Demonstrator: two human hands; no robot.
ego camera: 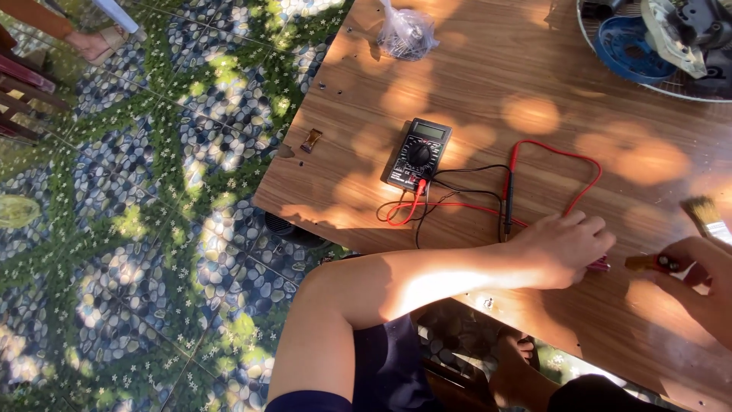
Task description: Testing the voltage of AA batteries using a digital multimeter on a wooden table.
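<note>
Left hand point(560, 248) closed on red probe point(599, 264) at bench point(488, 69) edge | right hand point(698, 278) grips brush point(705, 217) | risk: leads point(549, 152) snag, dragging meter point(418, 154) off

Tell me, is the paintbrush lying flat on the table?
No, the right hand holds the paintbrush by its handle, bristles raised above the wooden table.

Wooden table point(534, 84) with multimeter point(418, 154), plastic bag point(407, 32).
</note>
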